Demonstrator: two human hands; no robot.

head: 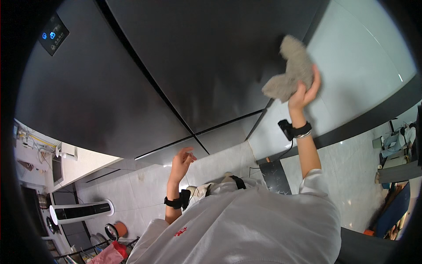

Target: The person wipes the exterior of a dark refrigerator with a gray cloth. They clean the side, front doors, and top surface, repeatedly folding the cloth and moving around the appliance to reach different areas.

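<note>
My right hand (305, 90) grips a fuzzy grey-beige cloth (295, 66), raised at the right edge of a dark grey refrigerator (211, 56). Part of the cloth overlaps the refrigerator door, and part lies over the glossy white wall panel (349, 66) beside it. Whether it presses on either surface cannot be made out. Lower down, my left hand (181, 163) hangs in front of the refrigerator's lower doors with slightly curled, parted fingers and nothing in them. A lit control panel (54, 34) shows on the left door. Both wrists wear black strapped devices.
A white counter (89, 161) with a sink runs along the left. On the tiled floor stand a white tower appliance (82, 212) and an orange bin (120, 229). A rack with a pink cloth (108, 254) is at lower left. Another person (400, 140) sits far right.
</note>
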